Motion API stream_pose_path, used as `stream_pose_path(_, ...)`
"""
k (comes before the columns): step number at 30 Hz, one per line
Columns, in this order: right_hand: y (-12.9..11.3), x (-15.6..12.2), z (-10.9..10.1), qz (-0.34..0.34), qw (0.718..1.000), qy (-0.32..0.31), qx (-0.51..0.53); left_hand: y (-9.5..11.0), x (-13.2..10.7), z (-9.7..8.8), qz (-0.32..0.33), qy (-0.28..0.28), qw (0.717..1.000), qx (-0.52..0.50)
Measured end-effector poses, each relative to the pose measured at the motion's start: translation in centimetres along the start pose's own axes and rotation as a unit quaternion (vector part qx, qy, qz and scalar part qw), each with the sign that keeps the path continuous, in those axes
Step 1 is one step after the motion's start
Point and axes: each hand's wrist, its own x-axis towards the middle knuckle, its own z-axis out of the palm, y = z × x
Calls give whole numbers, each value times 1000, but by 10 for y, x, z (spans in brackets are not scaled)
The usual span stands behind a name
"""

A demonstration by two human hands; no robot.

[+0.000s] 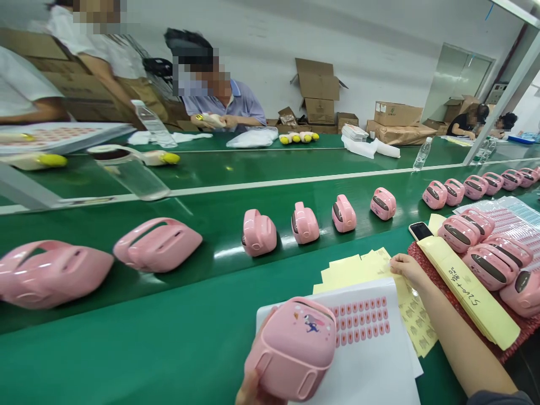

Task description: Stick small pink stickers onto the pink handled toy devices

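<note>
Pink case is in my left hand, held up over the white sheet, tilted, printed picture toward the camera. Left hand wraps its left and lower side, fingers curled against the shell; part of the grip is hidden behind it. Right hand is at the yellow sheets, fingertips drawn together at their edge; can't tell if a label or paper is caught between them.

Handling guess: case looks like hard, glossy plastic, probably hollow and light enough for one hand. Stiff, so a firm squeeze shouldn't dent it. Shiny skin could slip, and a drop might scuff or crack it. I'd hold it by the plain sides and lower corners, palm behind, and keep fingers off the print. Other cases on the table have a loop handle, likely the surest hold there.

Yellow sheets look thin and floppy, easy to crease; take them by a bare margin. White sheet carries rows of red labels, same caution: edges only.
</note>
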Motion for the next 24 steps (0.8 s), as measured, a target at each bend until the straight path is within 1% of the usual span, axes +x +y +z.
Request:
stream_pose_path(3, -22, -14, 7, -6, 999, -18, 51, 11, -7, 26, 63, -20, 995, 76)
stream_pose_path(5, -41, -30, 21, -16, 996, -45, 76, 17, -7, 41, 85, -32, 989, 119)
stream_pose_path(7, -58, -50, 40, -38, 990, -98, 94, 20, -7, 53, 84, -48, 984, 147)
stream_pose_path(10, -77, -79, 69, -72, 972, -205, 89, 23, -4, 67, 65, -61, 984, 156)
stream_pose_path(12, -83, -90, 83, -70, 967, -239, 60, 23, -3, 70, 58, -68, 983, 163)
stream_pose_path(14, -84, -94, 91, -63, 970, -231, 32, 22, -2, 70, 55, -71, 981, 171)
stream_pose_path(16, -83, -93, 95, -74, 974, -215, 18, 22, -1, 67, 53, -68, 981, 174)
stream_pose_path(20, -80, -91, 96, -92, 974, -206, 2, 21, 1, 63, 48, -67, 982, 170)
stream_pose_path(24, -76, -91, 98, -115, 973, -197, -22, 21, 0, 61, 57, -67, 984, 154)
